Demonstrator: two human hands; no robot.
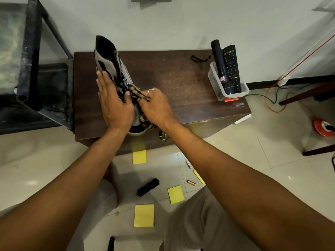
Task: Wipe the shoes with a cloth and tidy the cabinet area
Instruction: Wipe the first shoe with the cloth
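A grey and black high-top shoe (pixel 108 58) lies on the dark wooden cabinet top (pixel 181 84), its toe toward me. My left hand (pixel 113 98) rests flat along the shoe's left side, fingers straight, thumb hooked over the top. My right hand (pixel 155 107) grips a striped tan and black cloth (pixel 136 92) and presses it against the shoe's laces. The toe is mostly hidden under my hands.
A clear plastic bin (pixel 217 87) at the cabinet's right end holds a remote control (pixel 232 67) and a black torch (pixel 218 57). Yellow sticky notes (pixel 144 215), a black brush (pixel 147 187) and a battery (pixel 191 182) lie on the tiled floor. A dark metal rack (pixel 34 57) stands left.
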